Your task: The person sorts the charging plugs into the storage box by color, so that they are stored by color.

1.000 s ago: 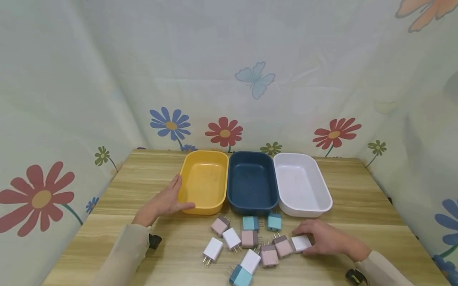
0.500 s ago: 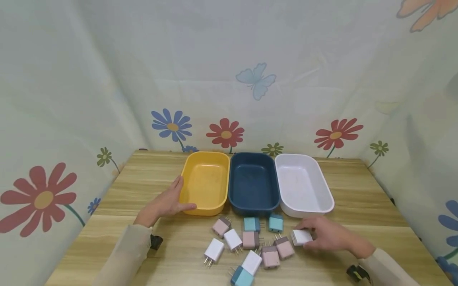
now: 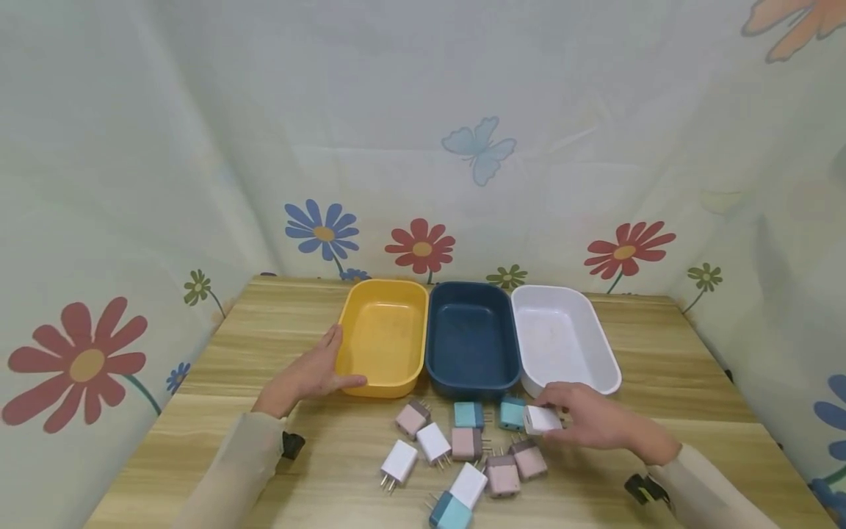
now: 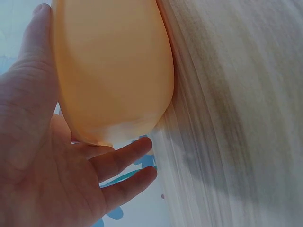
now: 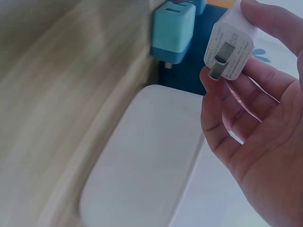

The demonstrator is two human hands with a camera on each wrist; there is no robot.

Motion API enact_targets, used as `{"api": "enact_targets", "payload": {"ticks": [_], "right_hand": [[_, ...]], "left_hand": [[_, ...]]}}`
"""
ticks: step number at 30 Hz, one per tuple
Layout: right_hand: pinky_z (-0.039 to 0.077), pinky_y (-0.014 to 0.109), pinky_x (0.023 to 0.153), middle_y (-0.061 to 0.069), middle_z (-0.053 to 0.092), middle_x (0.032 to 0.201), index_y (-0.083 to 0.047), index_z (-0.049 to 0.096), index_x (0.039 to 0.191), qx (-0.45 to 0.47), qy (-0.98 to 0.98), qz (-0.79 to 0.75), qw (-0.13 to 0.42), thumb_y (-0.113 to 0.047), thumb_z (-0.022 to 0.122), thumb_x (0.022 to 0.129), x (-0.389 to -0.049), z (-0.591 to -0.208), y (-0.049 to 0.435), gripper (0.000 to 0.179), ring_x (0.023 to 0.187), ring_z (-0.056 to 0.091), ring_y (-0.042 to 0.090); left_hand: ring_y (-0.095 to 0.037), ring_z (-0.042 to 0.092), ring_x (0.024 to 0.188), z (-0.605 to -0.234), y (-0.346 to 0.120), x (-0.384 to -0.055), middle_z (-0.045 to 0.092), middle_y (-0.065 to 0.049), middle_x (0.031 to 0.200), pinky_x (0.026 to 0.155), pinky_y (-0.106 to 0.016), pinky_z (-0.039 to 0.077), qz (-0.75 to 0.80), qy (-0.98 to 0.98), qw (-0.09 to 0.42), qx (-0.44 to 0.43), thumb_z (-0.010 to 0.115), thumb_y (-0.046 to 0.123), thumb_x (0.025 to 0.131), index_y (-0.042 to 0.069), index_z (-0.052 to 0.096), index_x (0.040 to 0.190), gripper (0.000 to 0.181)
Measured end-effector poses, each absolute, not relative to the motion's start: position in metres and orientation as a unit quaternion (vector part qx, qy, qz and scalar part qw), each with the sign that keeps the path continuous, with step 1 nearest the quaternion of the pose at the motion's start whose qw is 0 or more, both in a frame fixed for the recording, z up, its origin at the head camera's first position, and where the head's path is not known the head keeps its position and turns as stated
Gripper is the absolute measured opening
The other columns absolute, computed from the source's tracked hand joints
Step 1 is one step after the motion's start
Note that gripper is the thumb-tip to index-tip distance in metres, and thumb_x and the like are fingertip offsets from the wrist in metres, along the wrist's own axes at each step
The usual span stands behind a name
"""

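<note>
My right hand [image 3: 588, 417] pinches a white plug-in charger [image 3: 542, 419] between thumb and fingers, just in front of the white tray [image 3: 611, 378]. In the right wrist view its metal prongs and printed end face [image 5: 229, 51] show, the charger tilted in the fingertips. At the left, my left hand [image 3: 311, 376] rests against the near-left corner of the yellow tray [image 3: 378, 390]. The left wrist view has its thumb [image 4: 38, 35] along the tray's side and the other fingers loosely extended by its end.
Between the yellow and white trays stands a dark blue tray [image 3: 472, 389]. Several chargers lie in front: white ones [image 3: 399, 461], pink ones [image 3: 502, 474] and light blue ones [image 3: 468, 414]. A flowered cloth [image 3: 370, 147] hangs behind the wooden table [image 3: 317, 470].
My right hand has lifted the white charger from beside the pink ones and moved it towards the trays, near a light blue charger. The left hand stays at the yellow tray.
</note>
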State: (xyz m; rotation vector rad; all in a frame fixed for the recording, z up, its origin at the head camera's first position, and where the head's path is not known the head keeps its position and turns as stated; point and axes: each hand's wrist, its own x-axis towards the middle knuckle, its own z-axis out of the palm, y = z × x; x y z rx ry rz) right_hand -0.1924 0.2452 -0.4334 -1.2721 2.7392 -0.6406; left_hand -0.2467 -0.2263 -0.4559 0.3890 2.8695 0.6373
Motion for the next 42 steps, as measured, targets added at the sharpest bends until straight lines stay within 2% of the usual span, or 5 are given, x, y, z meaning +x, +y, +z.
{"api": "enact_targets", "payload": {"ticks": [6, 19, 26, 34, 42], "right_hand": [[0.048, 0.023, 0.066, -0.016, 0.056, 0.092, -0.017, 0.065, 0.104, -0.406, 0.891, -0.202, 0.021, -0.027, 0.076, 0.079, -0.197, -0.421, 0.234, 0.028, 0.077, 0.051, 0.003], [0.048, 0.023, 0.068, -0.011, 0.059, 0.098, -0.016, 0.064, 0.108, -0.403, 0.896, -0.185, 0.018, -0.026, 0.078, 0.079, -0.209, -0.396, 0.206, 0.034, 0.080, 0.052, 0.005], [0.049, 0.024, 0.069, -0.012, 0.058, 0.099, -0.019, 0.064, 0.110, -0.376, 0.910, -0.169, 0.030, -0.030, 0.076, 0.080, -0.214, -0.389, 0.190, 0.035, 0.082, 0.052, 0.005], [0.048, 0.025, 0.069, -0.007, 0.058, 0.099, -0.014, 0.064, 0.110, -0.408, 0.902, -0.141, 0.007, -0.028, 0.074, 0.081, -0.223, -0.385, 0.175, 0.033, 0.079, 0.052, 0.006], [0.049, 0.025, 0.069, -0.006, 0.057, 0.100, -0.015, 0.063, 0.113, -0.405, 0.904, -0.133, 0.023, -0.030, 0.071, 0.084, -0.232, -0.383, 0.157, 0.034, 0.080, 0.052, 0.007]], "left_hand": [[-0.042, 0.020, 0.137, -0.455, -0.227, -0.246, -0.001, -0.024, 0.154, 0.109, -0.051, 0.023, 0.214, 0.964, 0.091, 0.131, 0.063, 0.067, 0.076, -0.006, -0.002, 0.148, 0.121], [-0.043, 0.021, 0.136, -0.453, -0.226, -0.244, -0.003, -0.024, 0.154, 0.109, -0.050, 0.023, 0.215, 0.963, 0.096, 0.131, 0.060, 0.072, 0.074, -0.006, -0.003, 0.148, 0.125], [-0.043, 0.020, 0.136, -0.455, -0.227, -0.245, -0.001, -0.025, 0.154, 0.109, -0.050, 0.023, 0.214, 0.963, 0.093, 0.134, 0.060, 0.072, 0.074, -0.007, -0.002, 0.148, 0.124], [-0.043, 0.021, 0.136, -0.459, -0.228, -0.249, -0.001, -0.024, 0.154, 0.109, -0.051, 0.023, 0.216, 0.963, 0.092, 0.134, 0.059, 0.075, 0.072, -0.006, -0.003, 0.148, 0.127], [-0.043, 0.020, 0.136, -0.459, -0.228, -0.248, -0.001, -0.026, 0.154, 0.109, -0.051, 0.022, 0.215, 0.963, 0.092, 0.134, 0.059, 0.073, 0.073, -0.007, -0.002, 0.147, 0.125]]}}
